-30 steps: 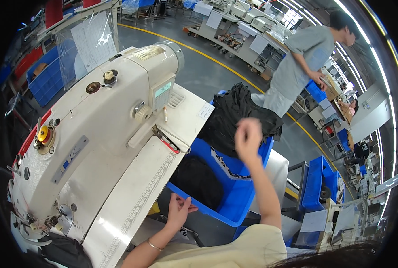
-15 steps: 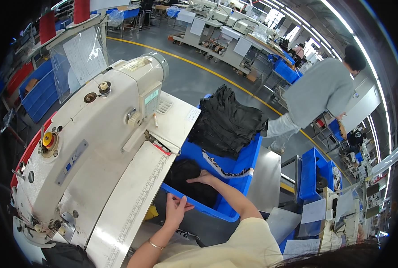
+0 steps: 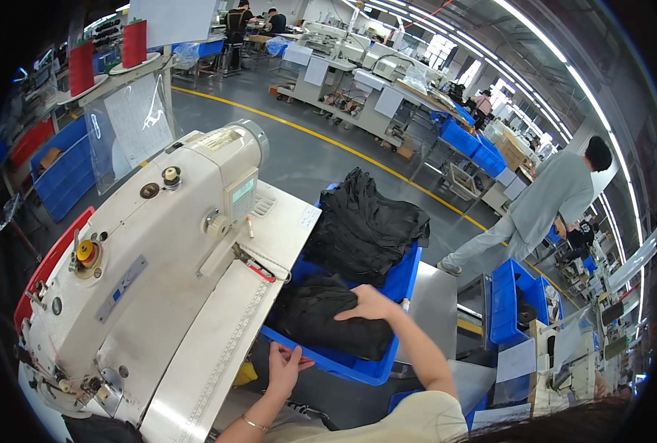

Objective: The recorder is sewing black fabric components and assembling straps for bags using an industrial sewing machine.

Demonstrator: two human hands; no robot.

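In the head view, my right hand [image 3: 369, 305] grips a dark black cloth bundle [image 3: 321, 321] in the near part of a blue plastic bin [image 3: 365, 373], its thumb over the cloth. My left hand [image 3: 286, 365] holds the bin's near-left rim with curled fingers. A larger heap of crumpled black fabric [image 3: 365, 229] lies at the bin's far end, partly above the rim. The white industrial sewing machine [image 3: 155, 244] stands directly left of the bin, its table edge overhanging it.
A metal surface [image 3: 439, 295] and more blue bins [image 3: 509, 292] stand to the right. A person [image 3: 539, 199] in grey walks along the yellow-lined aisle. Rows of workstations [image 3: 343, 96] with other workers line the far side. Red thread cones [image 3: 135, 44] sit at upper left.
My right hand came down into the bin and took hold of the black bundle, which now covers the patterned strip seen earlier. The person in grey has walked farther away.
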